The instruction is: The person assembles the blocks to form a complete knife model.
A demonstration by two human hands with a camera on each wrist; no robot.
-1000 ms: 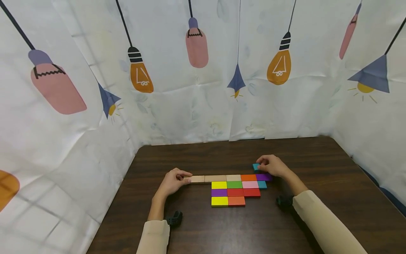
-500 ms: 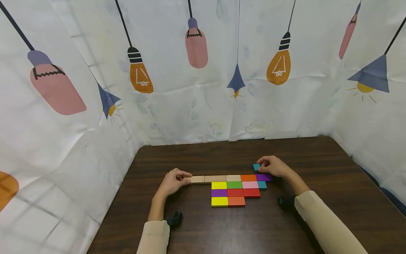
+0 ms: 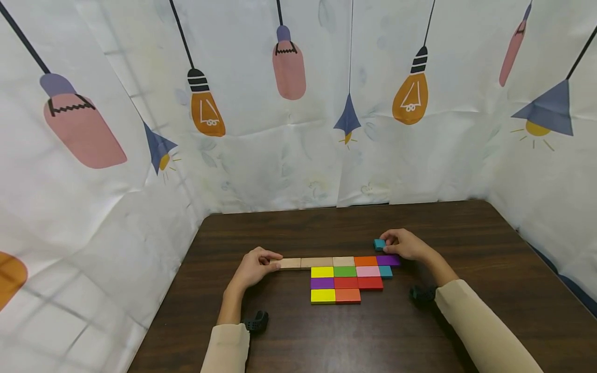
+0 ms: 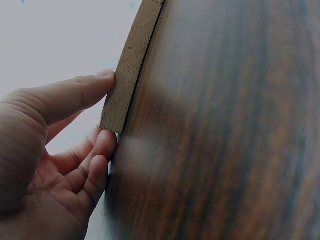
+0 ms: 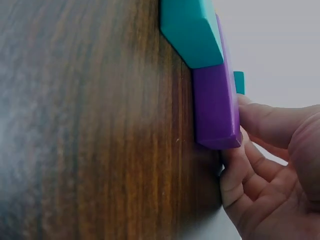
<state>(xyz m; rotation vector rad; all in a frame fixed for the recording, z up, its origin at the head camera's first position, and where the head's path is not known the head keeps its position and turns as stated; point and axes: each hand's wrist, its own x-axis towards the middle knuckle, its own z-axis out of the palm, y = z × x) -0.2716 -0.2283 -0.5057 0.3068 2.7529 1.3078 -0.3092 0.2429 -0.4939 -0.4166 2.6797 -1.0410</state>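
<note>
My left hand (image 3: 254, 266) holds the left end of a plain wooden block (image 3: 290, 263), the last of a row of bare wood pieces. In the left wrist view the thumb lies against one side of that block (image 4: 131, 67), with the other fingers at its end and behind. Just behind the row's right end, my right hand (image 3: 407, 245) pinches a small teal block (image 3: 379, 244). The right wrist view shows a bit of this teal block (image 5: 239, 82) past the purple block (image 5: 217, 107); the rest is hidden.
Along the back row, an orange block (image 3: 365, 261) adjoins the purple one. In front lie shorter rows with yellow (image 3: 322, 272), green (image 3: 344, 271), pink (image 3: 367, 271), teal (image 3: 385, 272) and red (image 3: 370, 283) blocks. All are on a dark wooden table (image 3: 298, 342), with a printed curtain (image 3: 289, 155) behind.
My right hand has shifted slightly to the right with the small teal block. The left hand and the rows of blocks have stayed put.
</note>
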